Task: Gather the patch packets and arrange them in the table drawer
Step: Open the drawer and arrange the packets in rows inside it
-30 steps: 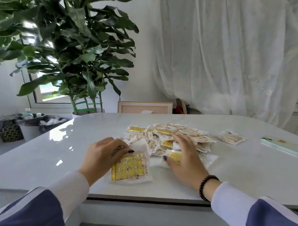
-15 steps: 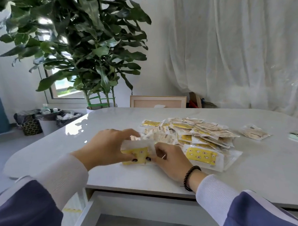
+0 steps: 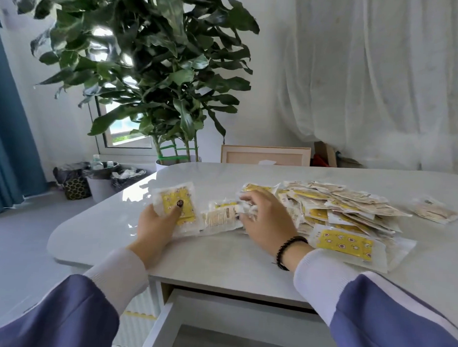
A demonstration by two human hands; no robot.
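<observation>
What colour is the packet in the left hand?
Yellow with small printed figures, inside a clear white-edged wrapper, held by the left hand; head view.

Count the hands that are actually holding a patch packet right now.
1 for sure. The left hand grips a yellow patch packet, thumb on its face. The right hand reaches into the packet pile; its fingertips are blurred, so a grip there can't be confirmed.
</observation>
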